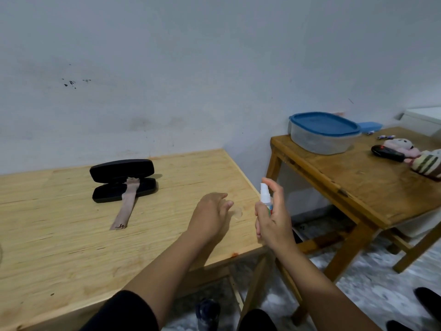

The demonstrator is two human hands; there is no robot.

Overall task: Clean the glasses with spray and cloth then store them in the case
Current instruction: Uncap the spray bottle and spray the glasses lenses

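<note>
A black glasses case [123, 180] lies open on the light wooden table [59, 235], toward the back. A beige cloth [125, 206] hangs out of it onto the tabletop. Near the table's right edge my left hand [210, 217] is curled palm-down around the glasses [237, 212]. Only one clear lens shows past the thumb; the frame is hidden. Just to the right, my right hand [272, 220] holds a small white spray bottle [265, 193] upright. Its forefinger sits on the nozzle top, and the nozzle faces left toward the lens.
A darker wooden side table [358, 177] stands to the right across a narrow gap. On it are a blue-lidded plastic tub [323, 132], a black remote [387, 152] and soft toys [422, 161]. A dark bottle [207, 311] stands on the floor below.
</note>
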